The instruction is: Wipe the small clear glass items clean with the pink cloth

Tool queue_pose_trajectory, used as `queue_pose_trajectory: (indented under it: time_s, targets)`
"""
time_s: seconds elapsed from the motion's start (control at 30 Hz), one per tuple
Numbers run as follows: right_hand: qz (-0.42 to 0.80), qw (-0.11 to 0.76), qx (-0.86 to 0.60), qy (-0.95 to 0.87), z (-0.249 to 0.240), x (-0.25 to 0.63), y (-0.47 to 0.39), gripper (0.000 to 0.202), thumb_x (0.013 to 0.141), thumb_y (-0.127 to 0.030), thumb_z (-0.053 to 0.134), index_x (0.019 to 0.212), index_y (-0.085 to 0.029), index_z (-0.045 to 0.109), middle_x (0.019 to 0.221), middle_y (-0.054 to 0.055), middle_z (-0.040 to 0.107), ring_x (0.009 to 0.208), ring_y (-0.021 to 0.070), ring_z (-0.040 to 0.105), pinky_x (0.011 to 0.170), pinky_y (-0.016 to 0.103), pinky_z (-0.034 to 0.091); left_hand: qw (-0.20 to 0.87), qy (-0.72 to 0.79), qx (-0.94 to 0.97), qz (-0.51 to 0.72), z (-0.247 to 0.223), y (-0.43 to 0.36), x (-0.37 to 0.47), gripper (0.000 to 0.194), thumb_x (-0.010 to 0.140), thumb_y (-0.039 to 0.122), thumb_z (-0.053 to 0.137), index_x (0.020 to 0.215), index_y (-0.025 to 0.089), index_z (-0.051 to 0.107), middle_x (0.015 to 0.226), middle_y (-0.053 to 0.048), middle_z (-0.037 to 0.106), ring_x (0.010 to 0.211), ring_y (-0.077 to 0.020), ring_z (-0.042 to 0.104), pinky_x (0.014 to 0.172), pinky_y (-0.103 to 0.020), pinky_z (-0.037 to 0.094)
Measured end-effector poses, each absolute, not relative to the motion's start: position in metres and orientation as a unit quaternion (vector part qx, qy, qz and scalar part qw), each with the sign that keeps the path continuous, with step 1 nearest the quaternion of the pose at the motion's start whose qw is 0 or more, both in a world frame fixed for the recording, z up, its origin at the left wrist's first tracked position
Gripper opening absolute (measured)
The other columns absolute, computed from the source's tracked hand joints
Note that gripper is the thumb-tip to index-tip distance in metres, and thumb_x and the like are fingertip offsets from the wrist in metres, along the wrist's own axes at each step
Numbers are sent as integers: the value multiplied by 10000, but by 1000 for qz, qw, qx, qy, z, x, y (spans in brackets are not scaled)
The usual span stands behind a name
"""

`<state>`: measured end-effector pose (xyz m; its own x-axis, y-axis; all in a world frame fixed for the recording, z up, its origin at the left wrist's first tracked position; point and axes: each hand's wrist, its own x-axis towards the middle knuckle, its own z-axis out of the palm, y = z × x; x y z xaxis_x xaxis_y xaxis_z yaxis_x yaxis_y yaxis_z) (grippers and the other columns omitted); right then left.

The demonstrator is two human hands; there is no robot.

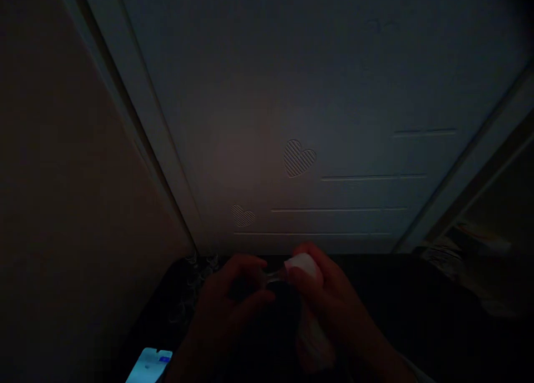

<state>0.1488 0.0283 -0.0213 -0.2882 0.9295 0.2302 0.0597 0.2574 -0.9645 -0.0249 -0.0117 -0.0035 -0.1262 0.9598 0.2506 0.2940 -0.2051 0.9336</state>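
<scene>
The scene is very dark. My left hand (231, 291) has its thumb and fingers curled around one end of a small clear, shiny object (273, 276), whose kind I cannot make out. My right hand (331, 288) is closed around a white cloth or tissue (303, 262), pressed against the object's other end. A pale, crumpled part of the cloth hangs below that hand. Both hands are close together above a dark surface.
Several clear, curved pieces (198, 277) lie to the left on the dark tabletop (375, 277). A phone with a lit screen (148, 365) is at the lower left. Behind stands a pale panel with heart-shaped grooves (298, 158). Dim, unclear items (479, 241) are at right.
</scene>
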Motion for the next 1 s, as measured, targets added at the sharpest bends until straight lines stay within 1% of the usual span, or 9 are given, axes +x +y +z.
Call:
queue_pose_trajectory:
  time_s: [0.1, 0.2, 0.37, 0.6, 0.7, 0.8, 0.9, 1.0]
  targets:
    - [477, 461, -380, -645, -19, 147, 26, 242, 824, -413, 635, 722, -208, 558, 586, -53, 479, 545, 121, 449, 469, 204, 342, 338, 536, 585, 507, -1, -14, -25, 155, 669, 266, 733, 814, 231, 693, 705, 37, 661, 700, -180, 600, 661, -281, 432]
    - [480, 460, -375, -646, -17, 145, 23, 209, 824, -389, 635, 748, -207, 566, 595, -50, 503, 548, 120, 461, 477, 201, 356, 360, 515, 610, 482, 2, -14, -25, 102, 732, 309, 680, 746, 228, 621, 695, 45, 587, 679, -166, 534, 621, -272, 400]
    - [489, 442, -366, -657, -13, 143, 16, 196, 817, -388, 654, 813, -208, 578, 629, -46, 528, 549, 117, 464, 483, 203, 370, 357, 510, 626, 470, 5, -15, -26, 209, 803, 413, 567, 700, 234, 534, 669, 49, 496, 637, -161, 450, 596, -281, 363]
    - [469, 414, -376, -684, -4, 144, 15, 225, 744, -380, 714, 755, -208, 568, 638, -39, 550, 560, 121, 478, 491, 208, 377, 341, 532, 636, 443, 12, -15, -25, 314, 818, 507, 509, 663, 234, 506, 636, 48, 465, 615, -162, 422, 579, -280, 336]
    - [435, 411, -368, -711, -2, 146, 15, 214, 781, -396, 683, 765, -204, 590, 659, -28, 577, 574, 127, 497, 508, 216, 384, 344, 541, 628, 442, 16, -15, -22, 331, 816, 511, 491, 624, 241, 480, 601, 55, 434, 578, -154, 395, 551, -277, 322]
    - [380, 423, -369, -735, -2, 145, 12, 227, 822, -416, 640, 760, -203, 592, 655, -17, 597, 571, 133, 514, 519, 229, 391, 343, 543, 620, 450, 20, -15, -19, 316, 814, 481, 489, 605, 245, 465, 590, 56, 424, 574, -153, 389, 555, -278, 327]
    - [334, 440, -370, -746, -3, 142, 11, 275, 866, -443, 575, 732, -202, 566, 617, -13, 587, 537, 132, 510, 501, 235, 376, 351, 550, 608, 453, 20, -14, -17, 303, 805, 467, 497, 601, 247, 459, 598, 55, 426, 586, -156, 393, 570, -282, 343]
    - [316, 451, -373, -747, -5, 138, 11, 312, 895, -463, 528, 722, -204, 545, 579, -17, 570, 501, 125, 497, 474, 228, 355, 360, 560, 595, 451, 18, -13, -18, 316, 796, 486, 503, 594, 249, 447, 599, 58, 415, 583, -154, 379, 567, -284, 339]
